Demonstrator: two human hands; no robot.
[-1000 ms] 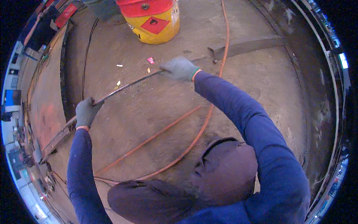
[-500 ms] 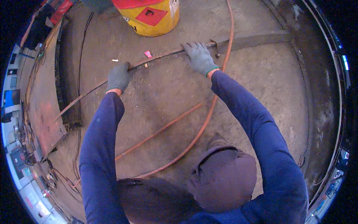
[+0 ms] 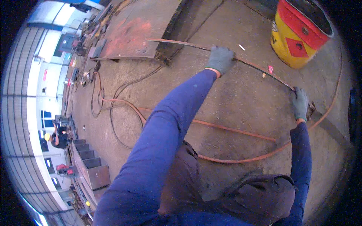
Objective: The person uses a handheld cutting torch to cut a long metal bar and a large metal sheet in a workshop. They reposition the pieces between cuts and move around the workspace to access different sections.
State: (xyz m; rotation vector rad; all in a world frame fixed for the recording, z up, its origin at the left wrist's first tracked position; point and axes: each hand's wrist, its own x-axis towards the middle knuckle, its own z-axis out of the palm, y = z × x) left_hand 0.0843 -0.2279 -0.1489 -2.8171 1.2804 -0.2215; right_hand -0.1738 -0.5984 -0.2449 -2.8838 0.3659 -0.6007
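Gripping a strip [image 3: 250, 64], left fingers [image 3: 223, 55] and right fingers [image 3: 300, 97] are over broad floor [image 3: 233, 100] beyond the plate's edge [image 3: 167, 27].

Strip [image 3: 260, 69] spans left hand [image 3: 221, 60] to right hand [image 3: 300, 103]; drum [image 3: 299, 37] beyond strip; plate [image 3: 137, 32] left of drum; hose [image 3: 241, 161] on floor [image 3: 233, 98].

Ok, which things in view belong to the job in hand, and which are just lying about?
In use:
strip
left hand, gripping it
right hand, gripping its end

Seemingly lying about, untouched by either hand:
drum
hose
floor rod
pink scrap
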